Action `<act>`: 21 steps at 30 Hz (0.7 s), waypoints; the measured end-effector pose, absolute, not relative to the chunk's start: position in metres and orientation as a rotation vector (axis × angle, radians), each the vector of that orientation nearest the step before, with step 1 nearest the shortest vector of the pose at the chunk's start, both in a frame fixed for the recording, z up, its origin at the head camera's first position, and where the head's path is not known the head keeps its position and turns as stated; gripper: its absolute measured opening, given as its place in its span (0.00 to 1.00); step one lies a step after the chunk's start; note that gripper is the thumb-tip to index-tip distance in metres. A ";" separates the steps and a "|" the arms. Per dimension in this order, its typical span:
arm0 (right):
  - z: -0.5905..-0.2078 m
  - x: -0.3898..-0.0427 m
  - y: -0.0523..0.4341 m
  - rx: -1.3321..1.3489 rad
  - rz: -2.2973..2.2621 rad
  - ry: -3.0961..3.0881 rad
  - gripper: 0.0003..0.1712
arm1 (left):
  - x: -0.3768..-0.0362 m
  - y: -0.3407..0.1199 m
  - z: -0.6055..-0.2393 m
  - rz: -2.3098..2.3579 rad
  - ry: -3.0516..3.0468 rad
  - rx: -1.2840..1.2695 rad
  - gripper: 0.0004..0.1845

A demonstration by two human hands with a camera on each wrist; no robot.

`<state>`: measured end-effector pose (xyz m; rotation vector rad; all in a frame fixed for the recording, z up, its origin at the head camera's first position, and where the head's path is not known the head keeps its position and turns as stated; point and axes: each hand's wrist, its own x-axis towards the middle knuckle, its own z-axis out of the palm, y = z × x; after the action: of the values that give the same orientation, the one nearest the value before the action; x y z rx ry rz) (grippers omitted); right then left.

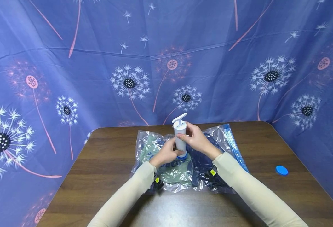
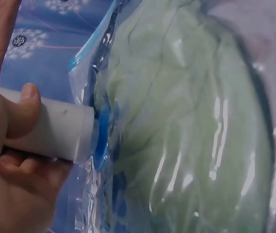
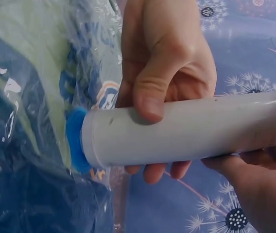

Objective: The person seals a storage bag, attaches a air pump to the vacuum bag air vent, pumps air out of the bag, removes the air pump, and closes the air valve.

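Note:
A white hand pump point(image 1: 180, 129) with a T-shaped handle point(image 1: 180, 118) stands upright on a transparent vacuum storage bag point(image 1: 175, 188). Its lower end meets the blue valve ring point(image 3: 77, 140) on the bag. My left hand point(image 1: 166, 153) grips the pump low on the barrel, thumb across the front. Higher up, my right hand point(image 1: 197, 137) holds the same barrel from the right side. Through the plastic show a folded light green cloth point(image 2: 177, 111) and a dark blue cloth point(image 3: 26, 189). The handle sits just above the barrel's top, with no hand on it.
A round blue cap point(image 1: 282, 170) lies to the right on the brown wooden table point(image 1: 98, 164). Along the bag's right side runs a blue zip strip point(image 1: 234, 143). Behind the table hangs a blue dandelion-patterned curtain point(image 1: 220, 78).

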<state>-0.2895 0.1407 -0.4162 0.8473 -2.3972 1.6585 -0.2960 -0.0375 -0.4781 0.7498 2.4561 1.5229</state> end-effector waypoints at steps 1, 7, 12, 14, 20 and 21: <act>-0.416 -0.289 0.141 0.853 1.673 -2.394 0.27 | -0.296 -0.037 -0.479 1.521 2.469 0.755 0.27; -0.418 -0.283 0.138 0.867 1.712 -2.366 0.28 | -0.292 -0.036 -0.482 1.519 2.539 0.748 0.26; -0.424 -0.280 0.133 0.836 1.714 -2.341 0.30 | -0.291 -0.035 -0.486 1.502 2.597 0.736 0.27; -0.425 -0.278 0.130 0.798 1.708 -2.327 0.33 | -0.290 -0.034 -0.487 1.493 2.636 0.737 0.26; -0.421 -0.271 0.122 0.624 1.672 -2.345 0.43 | -0.284 -0.028 -0.488 1.511 2.763 0.727 0.24; -0.421 -0.271 0.122 0.608 1.665 -2.351 0.42 | -0.282 -0.027 -0.488 1.529 2.775 0.723 0.24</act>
<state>-0.2707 0.1216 -0.4208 0.6082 -2.3508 1.6649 -0.2818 -0.0268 -0.4876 0.7229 2.7751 1.5295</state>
